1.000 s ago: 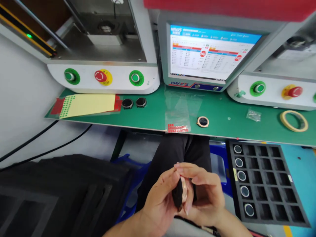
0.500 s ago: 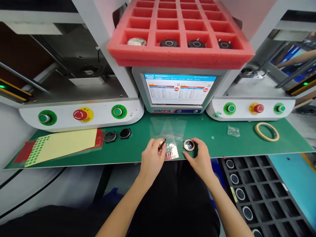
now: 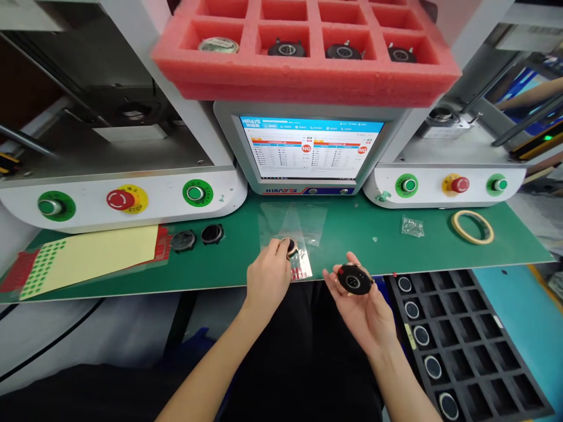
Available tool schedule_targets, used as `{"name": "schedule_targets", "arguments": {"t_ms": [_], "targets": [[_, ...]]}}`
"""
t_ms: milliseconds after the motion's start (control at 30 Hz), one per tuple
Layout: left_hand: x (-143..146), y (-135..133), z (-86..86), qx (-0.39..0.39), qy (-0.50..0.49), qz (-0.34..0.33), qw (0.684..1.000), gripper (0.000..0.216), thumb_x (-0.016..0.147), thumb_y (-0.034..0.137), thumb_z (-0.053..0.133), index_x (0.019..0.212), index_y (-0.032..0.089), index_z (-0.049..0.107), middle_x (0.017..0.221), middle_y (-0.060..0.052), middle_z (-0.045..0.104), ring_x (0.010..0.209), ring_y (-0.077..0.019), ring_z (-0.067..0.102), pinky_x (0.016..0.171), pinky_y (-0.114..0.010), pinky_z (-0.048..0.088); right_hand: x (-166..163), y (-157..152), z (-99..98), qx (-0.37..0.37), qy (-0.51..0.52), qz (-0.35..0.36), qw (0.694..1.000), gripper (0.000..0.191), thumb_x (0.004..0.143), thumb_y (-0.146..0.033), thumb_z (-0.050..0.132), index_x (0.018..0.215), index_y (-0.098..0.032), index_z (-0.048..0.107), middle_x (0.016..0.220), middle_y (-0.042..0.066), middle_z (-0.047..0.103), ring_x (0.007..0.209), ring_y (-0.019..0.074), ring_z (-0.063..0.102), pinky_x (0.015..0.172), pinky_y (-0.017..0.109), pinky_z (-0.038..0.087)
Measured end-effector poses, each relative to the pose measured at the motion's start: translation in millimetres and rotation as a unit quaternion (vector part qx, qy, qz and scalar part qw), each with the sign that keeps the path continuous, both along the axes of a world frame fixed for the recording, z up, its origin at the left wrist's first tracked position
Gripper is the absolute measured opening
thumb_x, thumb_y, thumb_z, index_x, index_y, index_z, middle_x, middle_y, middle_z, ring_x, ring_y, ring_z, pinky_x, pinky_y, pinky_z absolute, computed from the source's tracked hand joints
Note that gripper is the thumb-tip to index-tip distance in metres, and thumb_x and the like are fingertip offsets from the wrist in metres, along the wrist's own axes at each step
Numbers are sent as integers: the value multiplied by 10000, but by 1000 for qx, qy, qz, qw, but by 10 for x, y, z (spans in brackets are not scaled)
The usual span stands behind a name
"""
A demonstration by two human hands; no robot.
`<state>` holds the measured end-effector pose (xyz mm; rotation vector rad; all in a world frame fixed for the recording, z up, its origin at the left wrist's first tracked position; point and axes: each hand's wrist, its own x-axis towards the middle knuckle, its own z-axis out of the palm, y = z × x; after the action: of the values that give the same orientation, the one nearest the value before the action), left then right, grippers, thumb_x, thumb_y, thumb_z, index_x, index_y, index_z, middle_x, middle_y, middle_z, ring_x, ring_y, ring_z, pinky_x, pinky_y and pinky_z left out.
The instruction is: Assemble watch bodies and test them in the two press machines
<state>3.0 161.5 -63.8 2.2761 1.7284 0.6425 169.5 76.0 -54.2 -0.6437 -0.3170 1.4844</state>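
Observation:
My right hand (image 3: 367,305) holds a watch case (image 3: 354,279) near the table's front edge, its black back with a pale ring turned up toward me. Between the fingers of my left hand (image 3: 269,272) is a second watch case (image 3: 292,248) with a gold-coloured rim, partly covered by those fingers. It is over a clear plastic bag (image 3: 303,258) with red marks along its lower end. Two dark watch cases, a grey-rimmed one (image 3: 183,241) and a black one (image 3: 212,234), lie farther left on the green table.
A red foam tray (image 3: 308,88) with several watch parts sits above a monitor (image 3: 308,158). Button panels (image 3: 127,199) flank it. Yellow sheets (image 3: 101,252) lie left; a tape roll (image 3: 472,227) and small bag (image 3: 412,227) lie right. A black compartment tray (image 3: 475,351) stands below right.
My right hand has picked the watch case up off the table, turned it back side up and brought it nearer. My left hand has lowered its watch case slightly. The view has shifted.

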Motion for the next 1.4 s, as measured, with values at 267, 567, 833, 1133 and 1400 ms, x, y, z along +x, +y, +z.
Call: {"name": "schedule_targets", "arguments": {"t_ms": [267, 567, 833, 1133, 1400], "targets": [[50, -655, 485, -378, -437, -77, 813, 345, 937, 359, 496, 815, 125, 719, 753, -75, 731, 710, -166, 688, 683, -241, 540, -197, -244, 64, 89, -54, 1, 995, 571, 744, -452, 806, 1264, -323, 606, 1178, 29, 713, 1222, 212, 598, 1173, 413, 330], [204, -1127, 694, -558, -770, -41, 306, 304, 806, 397, 734, 843, 95, 745, 748, -60, 697, 731, -124, 664, 710, -188, 528, -249, -487, 134, 250, -300, -3, 920, 671, 791, -443, 765, 1376, -337, 456, 1183, 52, 711, 1185, 261, 624, 1198, 573, 181], [276, -1244, 678, -355, -781, -82, 508, 186, 960, 344, 546, 910, 177, 610, 807, -9, 647, 571, -72, 634, 533, -152, 501, -255, -606, 263, 204, -310, 30, 928, 537, 917, -410, 595, 1423, -307, 449, 1378, 109, 584, 1297, 323, 526, 1124, 590, 331], [201, -1327, 680, -239, -617, -93, 744, 78, 973, 260, 507, 1003, 229, 572, 902, -18, 646, 564, -49, 546, 481, -125, 463, -248, -634, 444, 130, -296, 58, 944, 306, 947, -346, 561, 1238, -287, 636, 1289, 95, 646, 1189, 273, 608, 1032, 452, 479], [144, -1305, 655, 2, -432, -155, 888, 253, 902, 125, 551, 1142, 207, 558, 927, -42, 678, 825, -125, 662, 744, -197, 533, -354, -628, 583, 74, -118, 108, 984, 197, 937, -312, 563, 1095, -294, 678, 1239, 44, 671, 1121, 183, 638, 971, 303, 503]]}}
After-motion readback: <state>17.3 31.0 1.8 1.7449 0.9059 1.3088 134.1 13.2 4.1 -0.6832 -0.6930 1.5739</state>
